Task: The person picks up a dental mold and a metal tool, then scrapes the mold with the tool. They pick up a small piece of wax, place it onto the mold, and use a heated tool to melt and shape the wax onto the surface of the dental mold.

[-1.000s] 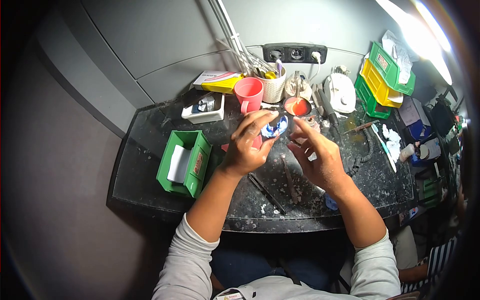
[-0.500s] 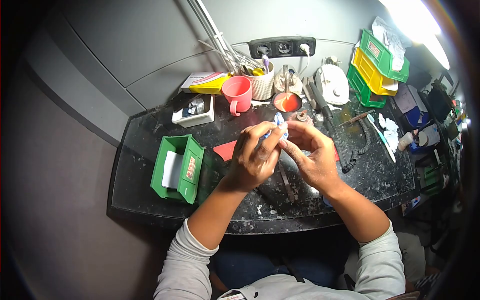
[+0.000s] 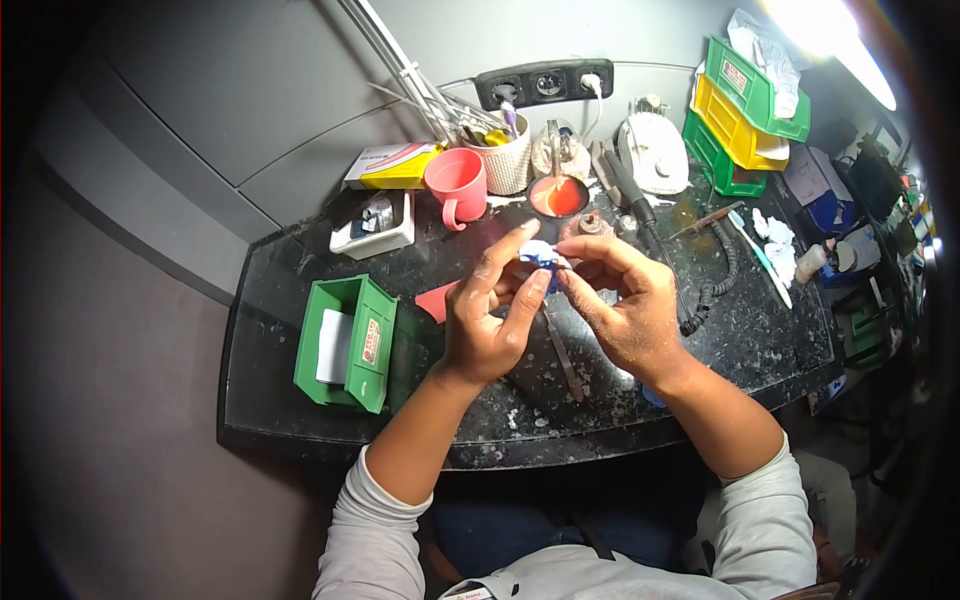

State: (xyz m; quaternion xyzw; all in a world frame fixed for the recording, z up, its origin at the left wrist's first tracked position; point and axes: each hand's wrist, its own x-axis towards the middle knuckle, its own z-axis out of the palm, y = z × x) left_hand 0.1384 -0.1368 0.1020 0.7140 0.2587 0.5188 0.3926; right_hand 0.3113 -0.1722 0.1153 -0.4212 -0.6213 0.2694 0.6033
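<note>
Between both hands, over the middle of the dark bench, is a small blue-and-white moulded piece (image 3: 541, 256). My left hand (image 3: 488, 325) pinches its left side, thumb below and index finger raised along the top. My right hand (image 3: 632, 310) grips the right side between thumb and fingertips. Fingers cover part of the piece, and white dust clings to the right hand. A flat metal tool (image 3: 563, 360) lies on the bench beneath the hands. Left of it, a red sheet (image 3: 434, 301) is partly hidden behind my left hand.
A green bin (image 3: 372, 345) with white paper stands left. Behind are a pink mug (image 3: 457, 188), a white tray (image 3: 378, 240) and a pan of red material (image 3: 559, 196). To the right lie a corded handpiece (image 3: 630, 183) and a toothbrush (image 3: 762, 262), with stacked bins (image 3: 735, 120) beyond.
The blue-and-white piece has been turned and lowered slightly, moving left. My left hand's fingers have opened out around it, with the thumb now below. The view has shifted a little.
</note>
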